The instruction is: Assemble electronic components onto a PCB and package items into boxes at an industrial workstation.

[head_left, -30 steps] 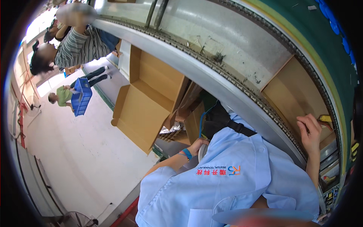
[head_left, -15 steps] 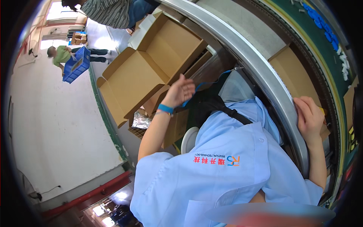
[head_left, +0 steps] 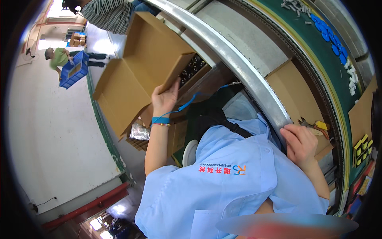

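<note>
Brown cardboard box (head_left: 153,49), upper left of centre, sits shifted from before; more dark parts (head_left: 193,71) now show past its edge. Left hand (head_left: 166,99), earlier seemingly free, touches that edge, fingers half-curled; cannot tell if pinching. Right hand (head_left: 301,144) half-curled on metal rail (head_left: 266,95), hold unclear.

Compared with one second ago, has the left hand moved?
Yes, the left hand has moved away from the white seat, over to the brown box.
</note>
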A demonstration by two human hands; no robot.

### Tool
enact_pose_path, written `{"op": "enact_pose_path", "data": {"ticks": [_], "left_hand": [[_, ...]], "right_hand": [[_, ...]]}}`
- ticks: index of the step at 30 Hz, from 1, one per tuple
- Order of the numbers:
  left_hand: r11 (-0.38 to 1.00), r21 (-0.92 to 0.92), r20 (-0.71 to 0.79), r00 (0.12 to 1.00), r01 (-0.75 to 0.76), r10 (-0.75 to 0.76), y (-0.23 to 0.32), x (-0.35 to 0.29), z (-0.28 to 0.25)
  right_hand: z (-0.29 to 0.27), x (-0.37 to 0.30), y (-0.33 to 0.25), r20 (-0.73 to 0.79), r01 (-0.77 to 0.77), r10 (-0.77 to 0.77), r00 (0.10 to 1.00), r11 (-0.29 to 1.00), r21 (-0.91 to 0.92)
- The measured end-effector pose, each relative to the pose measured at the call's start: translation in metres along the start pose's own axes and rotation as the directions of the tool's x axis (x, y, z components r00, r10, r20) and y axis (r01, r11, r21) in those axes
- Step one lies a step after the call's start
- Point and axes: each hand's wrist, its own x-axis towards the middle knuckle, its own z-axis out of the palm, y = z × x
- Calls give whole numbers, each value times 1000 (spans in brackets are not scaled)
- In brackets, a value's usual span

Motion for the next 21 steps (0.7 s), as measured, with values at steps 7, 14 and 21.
{"op": "enact_pose_path", "data": {"ticks": [7, 14, 21], "left_hand": [[904, 143, -42, 910, -403, 413, 30, -73, 13], [939, 154, 43, 952, -306, 303, -12, -92, 20], [711, 563, 177, 902, -421, 394, -16, -91, 16]], "right_hand": [[8, 2, 13, -21, -117, 125, 992, 964, 239], [-1, 0, 13, 29, -164, 162, 986, 955, 247], [-58, 119, -38, -186, 218, -259, 948, 952, -212]]}}
